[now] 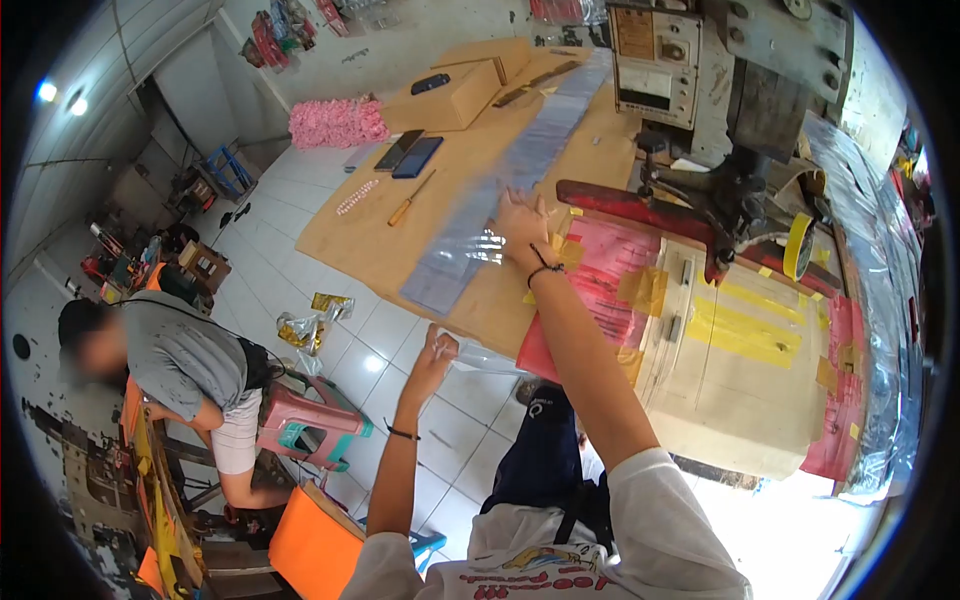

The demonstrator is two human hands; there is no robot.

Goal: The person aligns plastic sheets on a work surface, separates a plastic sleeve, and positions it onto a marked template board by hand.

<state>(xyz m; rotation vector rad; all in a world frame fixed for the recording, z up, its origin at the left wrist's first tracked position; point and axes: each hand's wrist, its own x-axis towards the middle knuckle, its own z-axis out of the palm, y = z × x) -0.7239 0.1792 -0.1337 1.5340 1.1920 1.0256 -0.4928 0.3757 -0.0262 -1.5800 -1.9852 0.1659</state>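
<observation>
My right hand (522,222) lies with its fingers spread on a long strip of clear plastic sheets (540,145) that runs across the brown board (350,225). My left hand (434,358) is closed, off the board's near edge, and grips a piece of clear plastic (485,360) that stretches toward the right. Left of the strip are an orange-handled screwdriver (410,200), a dark blue phone (418,158) and a black phone (400,150). Just right of my right hand is the machine bed with pink sheeting (610,275).
A machine (750,180) with red arms stands at the right, near a yellow tape roll (797,247). A cardboard box (440,97) and a pink bundle (338,122) are at the back. At the left, another person (190,350) sits bent forward near a stool (310,420).
</observation>
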